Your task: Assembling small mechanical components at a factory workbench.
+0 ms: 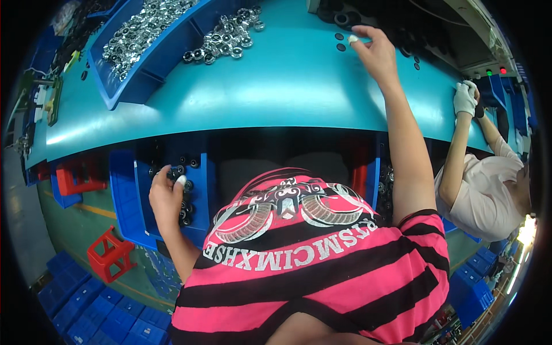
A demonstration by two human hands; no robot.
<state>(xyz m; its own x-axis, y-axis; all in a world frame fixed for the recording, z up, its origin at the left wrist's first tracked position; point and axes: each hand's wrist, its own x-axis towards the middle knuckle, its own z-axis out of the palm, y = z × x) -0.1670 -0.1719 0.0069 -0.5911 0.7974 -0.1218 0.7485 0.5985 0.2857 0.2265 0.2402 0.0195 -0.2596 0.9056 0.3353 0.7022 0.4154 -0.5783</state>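
Two bare hands are standing well apart, one above the teal tabletop (276, 86) and one lower down, beyond its curving front edge. The right hand (376, 57) is hovering near the far side, its grip standing slightly apart at thumb and forefinger. Two black discs (340, 47) are lying just beside its thumb, and two further small discs (417, 63) are lying to the right of the wrist. The left hand (165, 195) is dipping into a blue bin (200, 215) among black round parts (185, 215); I cannot tell whether its grip is clamping on one. Those parts are crowding together too closely for a sure count. One white covering (352, 39) is showing on each thumb tip.

Between the right hand and a loose pile of clear, shiny pieces (221, 41), a wide stretch of teal surface is offering room for sideways movement. One large blue tray (135, 80) is bounding that room on the left, heaped with many more such pieces. On the near side, the bin's upright walls are closing in around the left hand. Two red stools (109, 253) are standing at the lower left. One co-worker (480, 192) is sitting at the right, a white glove (464, 99) resting near the tabletop's edge.
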